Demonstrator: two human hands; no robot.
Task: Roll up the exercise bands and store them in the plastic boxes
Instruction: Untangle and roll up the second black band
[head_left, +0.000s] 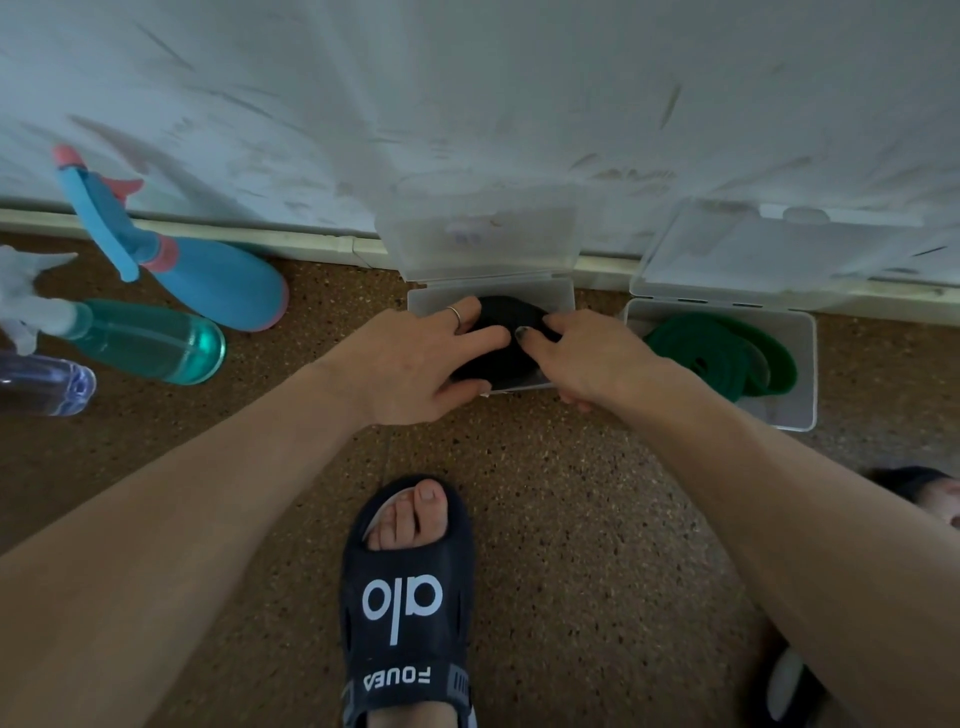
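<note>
A rolled black exercise band (506, 317) lies in a clear plastic box (563, 291) that stands on the floor against the wall, lid (483, 239) raised. My left hand (415, 364) grips the roll from its left side, thumb under its near edge and fingers over its top. My right hand (587, 358) presses on the roll from the right, fingertips on the black band. A second clear box (800, 364) stands to the right with its lid open, and a coiled green band (727, 358) lies inside it.
Three spray bottles lie on the brown speckled floor at the left: a blue one (208, 286), a teal one (150, 340) and a clear one (41, 384). My foot in a black sandal (405, 597) is at bottom centre. A scuffed white wall (467, 104) runs behind the boxes.
</note>
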